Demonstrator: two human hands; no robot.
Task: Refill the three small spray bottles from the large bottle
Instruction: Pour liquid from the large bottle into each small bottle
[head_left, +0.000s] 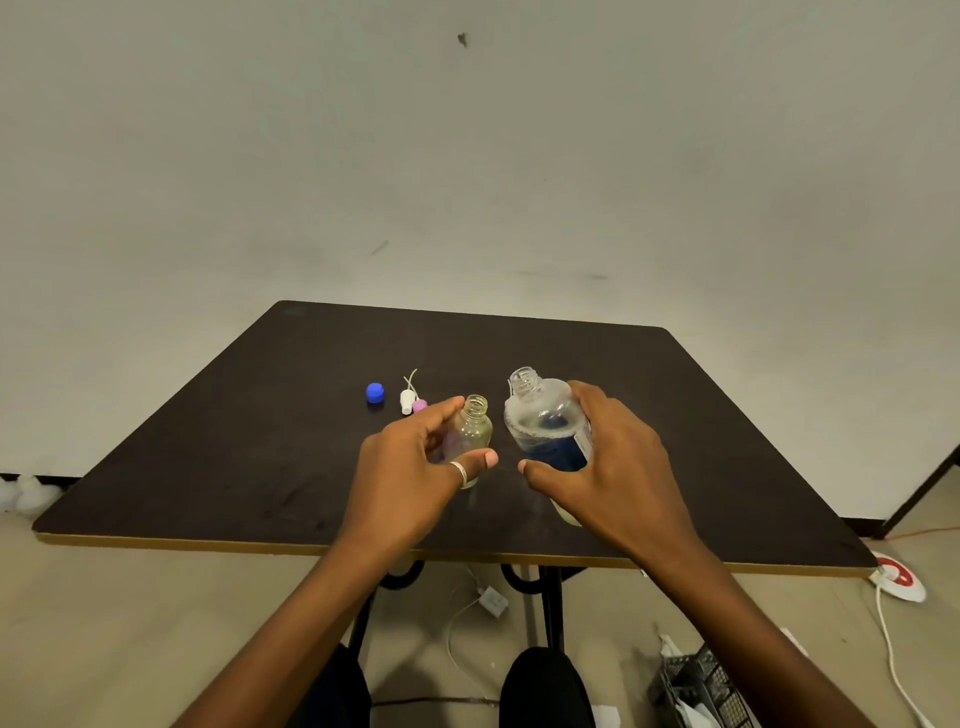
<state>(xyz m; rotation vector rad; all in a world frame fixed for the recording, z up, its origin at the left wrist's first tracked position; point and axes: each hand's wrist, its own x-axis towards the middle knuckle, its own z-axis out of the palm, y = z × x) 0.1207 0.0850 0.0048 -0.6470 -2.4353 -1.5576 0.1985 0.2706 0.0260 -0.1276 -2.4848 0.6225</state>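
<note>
A small clear spray bottle (474, 428) stands uncapped near the middle of the dark table (260, 441). My left hand (410, 467) curls around it, thumb in front and fingers behind. My right hand (613, 462) grips the large clear bottle (540, 415), which has a blue label, an open neck, and leans slightly left toward the small bottle. The two bottle mouths are apart. A blue cap (375, 393) lies to the left. Beside it lies a white spray head with a dip tube (408, 397) and a pink piece (420, 405). Other small bottles are not visible.
The table stands against a plain wall. Under its front edge are black table legs (550, 608), a white cable with an adapter (491, 600), a red-and-white socket reel (898, 577) at right, and a dark crate (701, 686) on the floor.
</note>
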